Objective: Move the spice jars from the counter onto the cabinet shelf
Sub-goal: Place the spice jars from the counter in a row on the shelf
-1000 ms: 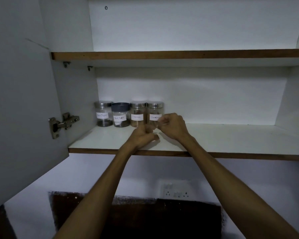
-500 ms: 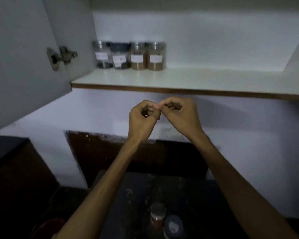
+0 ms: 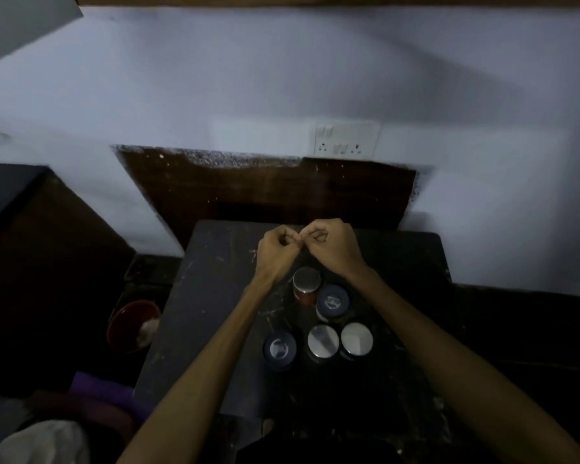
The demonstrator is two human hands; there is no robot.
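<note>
While both forearms were stretched forward over the dark counter (image 3: 195, 296), the left hand (image 3: 277, 251) and the right hand (image 3: 335, 249) were held loosely curled, knuckles up, with their fingertips meeting just beyond the jars; nothing could be seen held in either hand. Five spice jars were left standing on the scuffed, scratched counter top. A jar with a round steel lid (image 3: 306, 278) and reddish contents was seen nearest the hands, between the two wrists, and a dark-lidded jar (image 3: 333, 301) was set touching it on the near right. Nearer the person, another dark-lidded jar (image 3: 279, 349) and two steel-lidded jars (image 3: 323, 340) (image 3: 356, 338) were lined up in a row. Pale marks were borne by both dark lids, too blurred to be read. A white socket plate (image 3: 347, 139) was fixed to the wall beyond the counter.
</note>
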